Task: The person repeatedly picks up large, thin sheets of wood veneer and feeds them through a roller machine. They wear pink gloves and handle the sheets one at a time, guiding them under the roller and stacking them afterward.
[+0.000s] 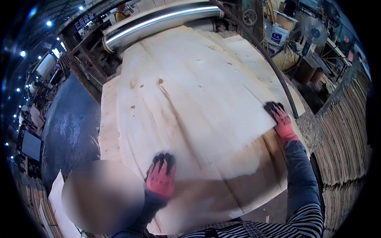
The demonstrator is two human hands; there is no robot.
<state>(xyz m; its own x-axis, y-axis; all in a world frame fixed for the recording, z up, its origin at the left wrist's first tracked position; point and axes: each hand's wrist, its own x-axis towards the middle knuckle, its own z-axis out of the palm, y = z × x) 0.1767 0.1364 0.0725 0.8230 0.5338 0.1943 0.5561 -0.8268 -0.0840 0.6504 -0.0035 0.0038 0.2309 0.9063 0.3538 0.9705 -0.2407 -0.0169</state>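
A broad, pale wood veneer sheet point(214, 103) lies before me, with knots and a long brown streak. Toward me its whitish surface ends along an uneven border, and browner veneer point(254, 190) shows beyond that. My left hand point(162, 176), in a pink glove with black fingertips, rests on the veneer's near left part with fingers spread. At the sheet's right edge is my right hand point(281, 121), gloved the same way, its fingers stretched over the veneer. Neither hand grips anything that I can see.
A shiny metal roller point(162, 27) spans the far end of the veneer. A dark curved bar point(274, 65) runs along the right side. Stacked veneer sheets point(345, 131) stand at the right, and a white bucket point(278, 33) sits far right. A blurred oval hides the lower left.
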